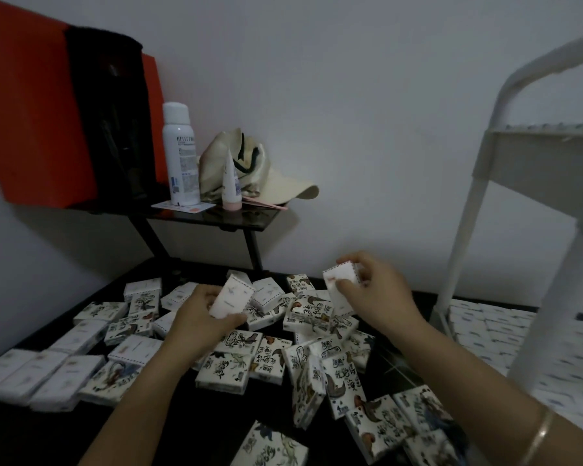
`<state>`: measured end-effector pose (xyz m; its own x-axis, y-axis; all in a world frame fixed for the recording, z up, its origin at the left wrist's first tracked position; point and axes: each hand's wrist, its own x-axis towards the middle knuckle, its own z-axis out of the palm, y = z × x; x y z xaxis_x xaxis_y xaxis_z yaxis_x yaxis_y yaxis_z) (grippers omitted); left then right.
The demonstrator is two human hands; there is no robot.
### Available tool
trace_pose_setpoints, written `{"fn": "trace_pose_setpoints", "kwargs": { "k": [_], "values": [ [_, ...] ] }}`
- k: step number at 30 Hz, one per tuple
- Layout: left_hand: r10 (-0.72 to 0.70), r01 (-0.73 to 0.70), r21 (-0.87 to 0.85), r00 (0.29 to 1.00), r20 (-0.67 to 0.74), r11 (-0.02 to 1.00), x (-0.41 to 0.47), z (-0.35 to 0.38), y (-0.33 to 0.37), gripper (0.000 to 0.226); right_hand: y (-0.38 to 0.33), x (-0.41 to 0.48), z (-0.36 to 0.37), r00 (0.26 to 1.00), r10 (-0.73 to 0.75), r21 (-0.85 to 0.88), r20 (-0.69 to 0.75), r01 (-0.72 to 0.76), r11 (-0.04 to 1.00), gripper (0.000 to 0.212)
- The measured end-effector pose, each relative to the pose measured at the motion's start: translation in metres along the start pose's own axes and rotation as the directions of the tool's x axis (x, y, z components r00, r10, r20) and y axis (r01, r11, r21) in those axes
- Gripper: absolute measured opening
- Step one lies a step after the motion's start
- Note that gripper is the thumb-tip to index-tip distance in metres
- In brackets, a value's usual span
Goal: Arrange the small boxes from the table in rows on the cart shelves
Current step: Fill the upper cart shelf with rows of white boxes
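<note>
Dim grey walls close in the corner where a dark table (pixel 21 438) stands, its top strewn with small boxes (pixel 223 371), some showing inked drawings and lettering, others lying plain white side up. A tidier run of white ones lies side by side at the table's left edge (pixel 41 378).

Both my hands are raised just above the far part of the pile. My left hand (pixel 196 317) grips one white box (pixel 231 297), tilted, with my thumb along its lower edge and my fingers curled behind it. My right hand (pixel 377 297) pinches a second white box (pixel 342 289), held nearly upright, thumb pressed on its front face and fingers wrapped over the top and back. The two held boxes are near each other but apart, with loose boxes on the table below and between them. A thin bracelet (pixel 541 432) circles my right wrist.

To my right stands the white cart (pixel 468 210), close beside the table. Its lower shelf (pixel 552 361) already carries white boxes (pixel 478 324) laid in rows; its upper shelf (pixel 535 153) shows only its rim from below.

Behind the pile, a small black stand (pixel 236 218) holds a white spray can (pixel 179 153), a small tube (pixel 231 186), a pale cap (pixel 283 186) and an orange box (pixel 31 122) with a dark object in it.
</note>
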<state>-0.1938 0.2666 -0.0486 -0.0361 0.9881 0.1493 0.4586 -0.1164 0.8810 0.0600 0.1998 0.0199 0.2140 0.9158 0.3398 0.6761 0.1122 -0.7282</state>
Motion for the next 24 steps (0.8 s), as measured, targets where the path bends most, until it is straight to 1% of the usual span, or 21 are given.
{"fn": "trace_pose_setpoints", "kwargs": {
  "k": [2,4,7,10,12,15,19,22,24],
  "values": [
    [0.025,-0.021,-0.120,0.999,0.033,0.993,-0.020,-0.002,0.017,0.057,-0.011,-0.008,-0.008,0.997,-0.068,0.022,0.040,0.068,0.997,0.031],
    [0.062,-0.047,-0.197,0.996,0.069,0.979,-0.042,-0.006,0.036,0.057,-0.022,-0.017,-0.018,0.990,-0.120,0.033,0.073,0.118,0.992,0.031],
    [0.151,-0.116,-0.255,0.981,0.125,0.960,-0.073,-0.013,0.064,0.053,-0.040,-0.032,-0.039,0.981,-0.183,0.084,0.069,0.177,0.981,0.030],
    [0.241,-0.169,-0.339,0.953,0.185,0.926,-0.100,-0.020,0.090,0.045,-0.058,-0.051,-0.063,0.963,-0.260,0.099,0.070,0.252,0.963,0.029],
    [0.262,-0.154,-0.392,0.935,0.238,0.907,-0.116,-0.024,0.111,0.048,-0.069,-0.066,-0.080,0.947,-0.311,0.106,0.083,0.302,0.947,0.028],
    [0.281,-0.155,-0.392,0.916,0.286,0.907,-0.138,-0.027,0.147,0.049,-0.083,-0.086,-0.111,0.930,-0.359,0.093,0.078,0.351,0.932,0.025],
    [0.330,-0.202,-0.406,0.902,0.277,0.891,-0.167,-0.027,0.193,0.039,-0.094,-0.110,-0.162,0.919,-0.392,0.138,0.024,0.386,0.912,0.021],
    [0.416,-0.291,-0.450,0.886,0.207,0.844,-0.182,-0.024,0.228,0.026,-0.097,-0.127,-0.207,0.912,-0.410,0.176,-0.018,0.406,0.897,0.017],
    [0.475,-0.352,-0.478,0.865,0.163,0.805,-0.188,-0.020,0.254,0.023,-0.098,-0.136,-0.238,0.914,-0.402,0.170,-0.057,0.406,0.898,0.018]
  ]
}}
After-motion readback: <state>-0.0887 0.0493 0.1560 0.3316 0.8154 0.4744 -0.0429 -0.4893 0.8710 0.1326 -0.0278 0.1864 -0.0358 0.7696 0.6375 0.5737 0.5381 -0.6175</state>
